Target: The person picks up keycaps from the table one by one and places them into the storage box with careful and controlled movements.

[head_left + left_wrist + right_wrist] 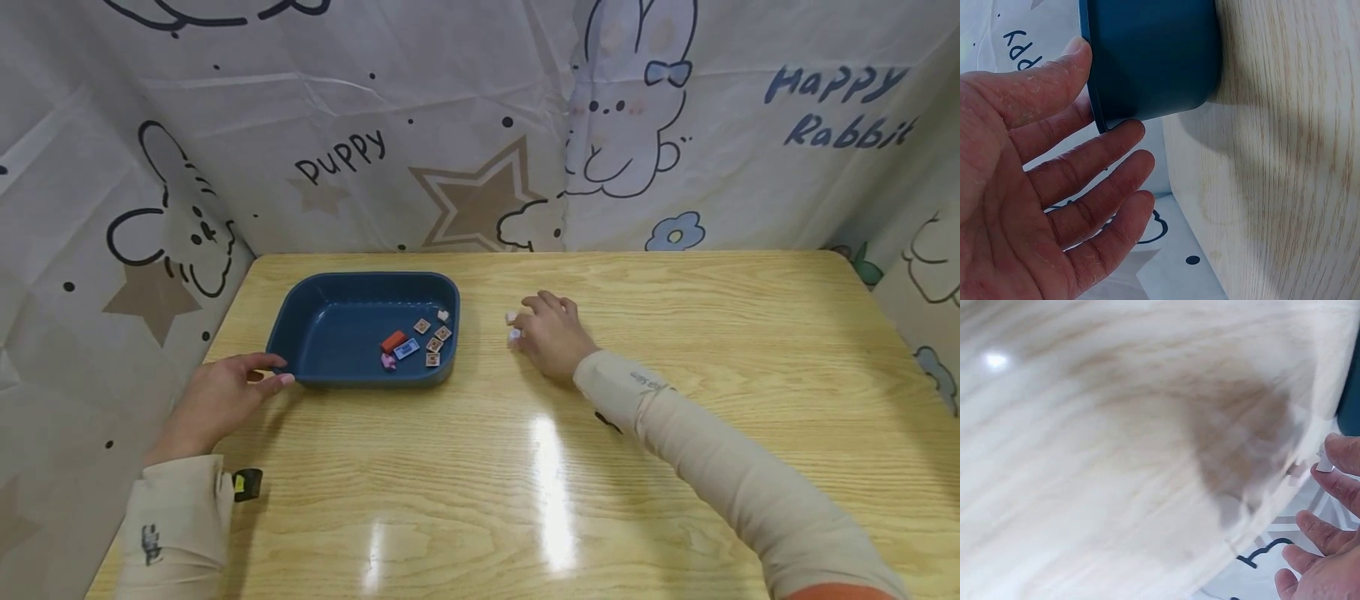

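Note:
A dark blue tray [315,312] stands on the wooden table at the left. In it lie an orange piece [393,341], a blue piece [407,349], a pink piece [387,361] and several small square tiles [434,344]. My left hand [273,371] rests flat beside the tray's near left corner. In the left wrist view its thumb and straight fingers [1124,134] touch the tray wall [1154,56]. My right hand [525,321] is to the right of the tray, curled over the table. Its fingertips pinch a small white piece [1324,465]. Another white piece [514,335] lies by the thumb.
The table [675,417] has its left edge just beyond my left hand. Printed cloth walls [480,125] close in the back and both sides. Bare wood stretches to the right and toward me.

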The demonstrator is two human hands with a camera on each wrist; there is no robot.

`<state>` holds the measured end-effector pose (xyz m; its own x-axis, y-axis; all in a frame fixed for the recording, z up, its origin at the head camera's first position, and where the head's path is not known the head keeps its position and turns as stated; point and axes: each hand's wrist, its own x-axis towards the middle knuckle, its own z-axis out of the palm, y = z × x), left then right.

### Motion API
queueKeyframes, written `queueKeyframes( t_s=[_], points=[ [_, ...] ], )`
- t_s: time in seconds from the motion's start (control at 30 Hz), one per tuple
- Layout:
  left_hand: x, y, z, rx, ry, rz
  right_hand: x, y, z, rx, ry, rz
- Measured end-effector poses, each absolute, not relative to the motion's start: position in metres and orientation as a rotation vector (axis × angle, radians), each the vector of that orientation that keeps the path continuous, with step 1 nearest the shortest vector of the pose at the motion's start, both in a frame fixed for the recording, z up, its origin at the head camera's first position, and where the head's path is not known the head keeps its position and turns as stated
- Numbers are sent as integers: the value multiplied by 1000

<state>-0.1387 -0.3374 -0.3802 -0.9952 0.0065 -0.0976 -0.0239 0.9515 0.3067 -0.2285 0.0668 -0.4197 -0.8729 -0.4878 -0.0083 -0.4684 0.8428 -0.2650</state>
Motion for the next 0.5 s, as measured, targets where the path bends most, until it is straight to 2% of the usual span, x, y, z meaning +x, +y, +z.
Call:
queueKeyframes(
  t_s=[0.5],
  points=[
    [-139, -338, -382, 1, 3022, 444, -237, 16, -382, -896, 2988, -459]
  ],
)
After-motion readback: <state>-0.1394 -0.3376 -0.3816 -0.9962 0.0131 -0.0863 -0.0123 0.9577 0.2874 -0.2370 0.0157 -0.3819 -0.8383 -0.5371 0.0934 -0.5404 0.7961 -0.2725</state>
